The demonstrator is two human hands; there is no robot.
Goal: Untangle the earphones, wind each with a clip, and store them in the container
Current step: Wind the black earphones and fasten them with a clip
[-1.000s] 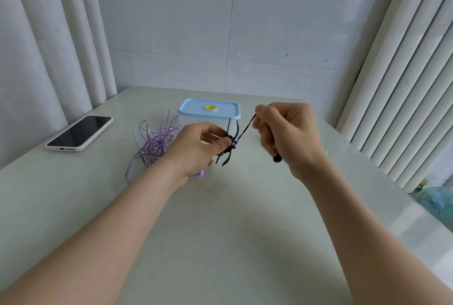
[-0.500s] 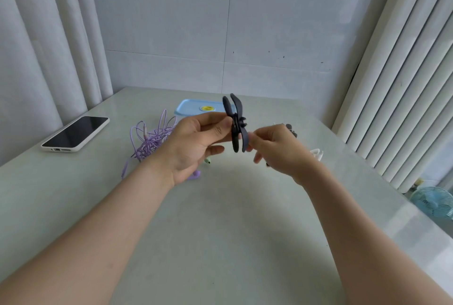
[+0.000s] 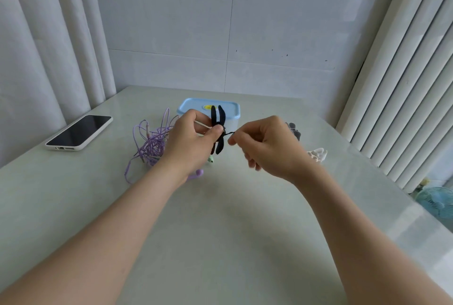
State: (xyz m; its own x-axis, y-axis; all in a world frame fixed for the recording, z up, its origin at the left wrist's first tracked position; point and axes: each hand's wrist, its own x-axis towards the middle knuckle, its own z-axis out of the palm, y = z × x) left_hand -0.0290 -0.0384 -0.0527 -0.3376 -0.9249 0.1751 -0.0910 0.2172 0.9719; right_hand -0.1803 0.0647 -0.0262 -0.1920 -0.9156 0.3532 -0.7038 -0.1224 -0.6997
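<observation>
My left hand (image 3: 193, 142) pinches a black winder clip (image 3: 219, 130) by its middle, holding it upright above the table. My right hand (image 3: 269, 147) pinches a black earphone cord (image 3: 229, 133) that runs a short way from the clip. A tangle of purple earphones (image 3: 152, 142) lies on the table left of my left hand, with a purple earbud (image 3: 197, 173) near my wrist. Behind the clip stands the container with a light blue lid (image 3: 196, 106).
A phone (image 3: 79, 132) in a white case lies at the left. A grey clip (image 3: 294, 130) and a white clip (image 3: 317, 155) lie right of my right hand. A pale green plug (image 3: 210, 160) sits below the clip. A fan (image 3: 436, 201) stands beyond the table's right edge.
The clip went from low and tilted to upright between my hands. My right hand has since drawn slightly away from it, pulling the black cord taut.
</observation>
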